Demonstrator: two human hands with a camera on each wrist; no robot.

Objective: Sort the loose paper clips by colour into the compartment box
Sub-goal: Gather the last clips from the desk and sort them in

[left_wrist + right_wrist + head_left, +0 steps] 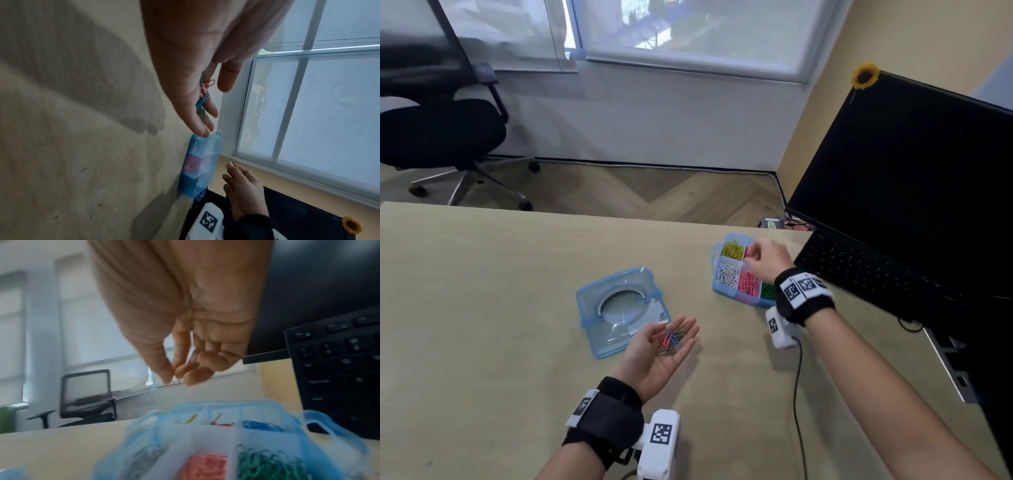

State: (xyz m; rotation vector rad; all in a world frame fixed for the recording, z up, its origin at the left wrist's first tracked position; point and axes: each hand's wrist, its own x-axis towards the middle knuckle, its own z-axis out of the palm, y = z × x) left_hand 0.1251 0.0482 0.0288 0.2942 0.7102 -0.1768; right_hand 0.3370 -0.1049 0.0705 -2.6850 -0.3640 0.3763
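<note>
My left hand [667, 353] lies palm up and flat over the table, carrying several loose paper clips [673, 339] in pink, blue and green; the left wrist view shows the same clips [203, 99] on the fingers. My right hand [751, 255] hovers over the far side of the blue compartment box [743, 300]. It pinches a red paper clip [178, 381] between thumb and fingertips. The box [226, 404] holds yellow, red and blue clips in its far compartments, and white, pink and green in the near ones.
The box's clear blue lid [619, 308] lies on the table left of my left hand. A black laptop keyboard [876, 270] and screen stand right of the box. A cable [796, 377] runs down the table. An office chair [441, 137] stands beyond the table's far edge.
</note>
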